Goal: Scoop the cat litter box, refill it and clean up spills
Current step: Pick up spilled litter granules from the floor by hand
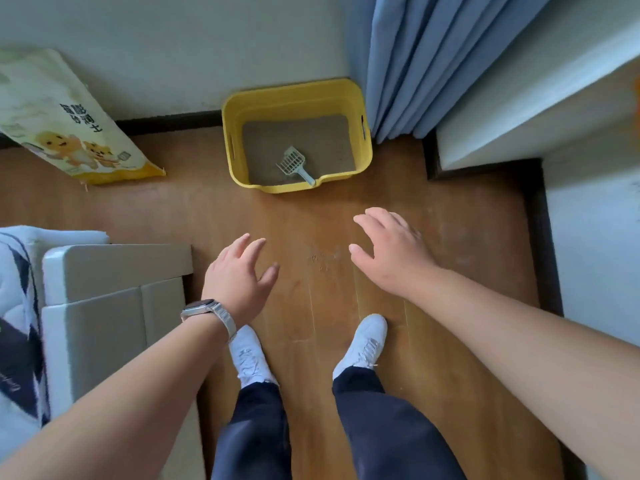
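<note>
Litter box, yellow, sits on the wood floor against the wall beside the blue curtain.
Pale scoop lies on its litter; both left hand and right hand hover spread, holding nothing; litter bag leans left.

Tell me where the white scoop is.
Head view, upper middle: the white slotted plastic scoop lies on the litter inside the yellow plastic box, left of the blue curtain.

Litter box set in wall corner; scoop laid inside on litter; litter bag propped left against wall.
</note>
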A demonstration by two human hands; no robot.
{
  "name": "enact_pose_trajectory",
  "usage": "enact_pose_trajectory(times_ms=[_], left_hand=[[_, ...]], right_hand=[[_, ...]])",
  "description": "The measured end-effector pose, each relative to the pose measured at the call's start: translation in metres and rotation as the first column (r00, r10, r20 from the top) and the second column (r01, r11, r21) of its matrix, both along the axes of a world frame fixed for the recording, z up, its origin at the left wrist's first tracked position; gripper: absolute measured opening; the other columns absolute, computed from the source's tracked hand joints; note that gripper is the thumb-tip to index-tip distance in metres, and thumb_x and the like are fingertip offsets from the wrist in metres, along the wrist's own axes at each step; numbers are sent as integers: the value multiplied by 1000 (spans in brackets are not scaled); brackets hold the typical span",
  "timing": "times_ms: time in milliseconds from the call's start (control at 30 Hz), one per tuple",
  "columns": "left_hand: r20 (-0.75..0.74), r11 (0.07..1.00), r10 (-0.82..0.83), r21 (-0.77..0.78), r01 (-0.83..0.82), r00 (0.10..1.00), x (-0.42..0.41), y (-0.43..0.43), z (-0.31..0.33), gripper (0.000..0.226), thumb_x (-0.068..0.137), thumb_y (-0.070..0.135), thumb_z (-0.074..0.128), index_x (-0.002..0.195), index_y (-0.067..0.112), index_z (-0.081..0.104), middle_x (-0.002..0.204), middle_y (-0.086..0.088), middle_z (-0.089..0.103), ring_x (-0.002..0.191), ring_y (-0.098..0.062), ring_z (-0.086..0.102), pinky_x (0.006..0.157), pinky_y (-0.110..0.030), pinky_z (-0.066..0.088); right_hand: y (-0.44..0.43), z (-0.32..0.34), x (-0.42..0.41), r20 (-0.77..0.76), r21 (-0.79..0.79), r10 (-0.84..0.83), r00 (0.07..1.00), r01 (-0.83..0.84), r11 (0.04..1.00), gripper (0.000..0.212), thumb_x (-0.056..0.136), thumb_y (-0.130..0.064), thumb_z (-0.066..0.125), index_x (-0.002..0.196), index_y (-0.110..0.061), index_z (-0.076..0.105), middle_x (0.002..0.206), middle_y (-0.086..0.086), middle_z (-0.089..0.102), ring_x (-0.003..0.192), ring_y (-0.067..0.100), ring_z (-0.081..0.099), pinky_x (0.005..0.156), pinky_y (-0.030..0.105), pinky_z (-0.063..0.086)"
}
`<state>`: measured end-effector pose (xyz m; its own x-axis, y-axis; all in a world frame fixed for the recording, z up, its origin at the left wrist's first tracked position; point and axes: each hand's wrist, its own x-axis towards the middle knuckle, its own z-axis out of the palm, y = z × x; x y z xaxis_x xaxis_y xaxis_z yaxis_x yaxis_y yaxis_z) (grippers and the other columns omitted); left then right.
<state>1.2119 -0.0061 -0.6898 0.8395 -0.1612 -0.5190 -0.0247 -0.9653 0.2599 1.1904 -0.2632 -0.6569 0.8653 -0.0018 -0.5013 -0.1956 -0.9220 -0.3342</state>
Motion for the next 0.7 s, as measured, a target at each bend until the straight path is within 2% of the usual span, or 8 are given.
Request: enact_pose_trajectory(times_ms=[100, 367, 533, 700], left_hand=[[-4, 999, -22, -27, 22, 1000, 0, 5, -36, 55, 93, 48, 52, 143, 24, 46, 155, -3, 36, 142, -24, 33, 113, -43, 33], [-7, 970, -240, -39, 240, 971, -8, 35, -177, 52, 93, 47, 52, 139, 22, 47, 154, -5, 36, 140, -27, 33, 111, -43, 32], [-10, 958, -287, -15, 287, 958, -22, 44, -274, 61, 94, 48, 49, 148, 24, 34, 158, -6, 31, 143, -27, 29, 113, -42, 30], [-36, 980, -197, 3, 198, 980, -37, 39, -382, 73, 95, 50, 46, 155, 23, 14, 164, -3, 10, 147, -25, 20, 114, -41, 27]], right_hand=[[9, -43, -19, -55, -9, -24, 998, 24, 1000, 53, 95, -42, 45, 144, -22, 39, 150, -4, 34, 138, 19, 29, 109, 38, 28], [55, -203, -64, -180, -42, -39, 983, 32, 999, 53, 96, -41, 45, 145, -21, 36, 154, -5, 29, 141, 19, 25, 110, 39, 26], [65, -304, -76, -174, -27, 10, 985, -15, 1000, 56, 97, -41, 45, 149, -22, 32, 158, -5, 23, 145, 17, 19, 112, 39, 24], [44, -403, -90, -196, -75, 87, 977, -104, 992, 64, 98, -45, 42, 154, -23, 19, 162, -4, 14, 148, 16, 11, 118, 40, 15]])
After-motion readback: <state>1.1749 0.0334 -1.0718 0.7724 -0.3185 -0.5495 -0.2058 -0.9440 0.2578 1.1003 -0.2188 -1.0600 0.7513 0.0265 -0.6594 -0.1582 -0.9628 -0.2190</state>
